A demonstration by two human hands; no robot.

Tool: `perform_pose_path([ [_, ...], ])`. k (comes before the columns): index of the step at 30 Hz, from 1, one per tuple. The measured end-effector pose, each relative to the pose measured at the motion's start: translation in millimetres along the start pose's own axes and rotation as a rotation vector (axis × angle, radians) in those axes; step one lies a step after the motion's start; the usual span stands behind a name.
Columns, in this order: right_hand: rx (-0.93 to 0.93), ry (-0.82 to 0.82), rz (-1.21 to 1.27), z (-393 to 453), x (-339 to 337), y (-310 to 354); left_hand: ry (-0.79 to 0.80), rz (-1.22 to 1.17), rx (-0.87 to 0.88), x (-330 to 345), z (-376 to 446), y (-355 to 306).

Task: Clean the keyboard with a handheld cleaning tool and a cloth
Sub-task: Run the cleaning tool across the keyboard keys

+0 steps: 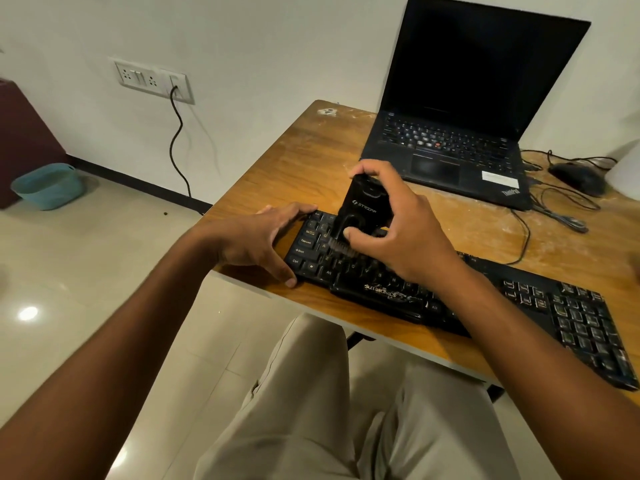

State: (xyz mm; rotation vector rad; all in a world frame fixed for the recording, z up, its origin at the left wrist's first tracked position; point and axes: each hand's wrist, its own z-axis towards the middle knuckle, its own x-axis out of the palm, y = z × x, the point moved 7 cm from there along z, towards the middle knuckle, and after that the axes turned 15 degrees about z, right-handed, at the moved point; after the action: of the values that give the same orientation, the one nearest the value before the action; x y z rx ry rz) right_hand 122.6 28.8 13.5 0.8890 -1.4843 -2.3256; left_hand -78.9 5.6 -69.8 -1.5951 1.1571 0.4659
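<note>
2 hands on the keyboard (450,299) at the worktop (277,161) near edge. Left hand (256,240) clasps its left end, fingers curled over. Right hand (398,226) grips the black cleaning tool (363,209) upright, bristles on keys. Beyond: open laptop (460,133), mouse (578,178), loose cables.

The right hand (398,223) grips a black cleaning tool (363,209) on the keyboard (450,299); the left hand (263,240) holds its end.
</note>
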Motion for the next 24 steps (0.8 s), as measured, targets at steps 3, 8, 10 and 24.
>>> perform_pose_path([
  [3, -0.048, 0.137, 0.010, -7, 27, 9, -0.012, 0.005, 0.025, -1, -3, -5],
  [8, -0.036, 0.106, -0.082, 2, 24, -2, -0.016, -0.023, 0.033, -1, -3, -5],
  [10, -0.001, 0.046, -0.084, 9, 15, -8, -0.008, -0.020, 0.022, 0, -2, -3],
  [24, -0.057, 0.086, -0.072, 4, 28, -2, -0.020, -0.022, 0.023, -1, -5, -6],
])
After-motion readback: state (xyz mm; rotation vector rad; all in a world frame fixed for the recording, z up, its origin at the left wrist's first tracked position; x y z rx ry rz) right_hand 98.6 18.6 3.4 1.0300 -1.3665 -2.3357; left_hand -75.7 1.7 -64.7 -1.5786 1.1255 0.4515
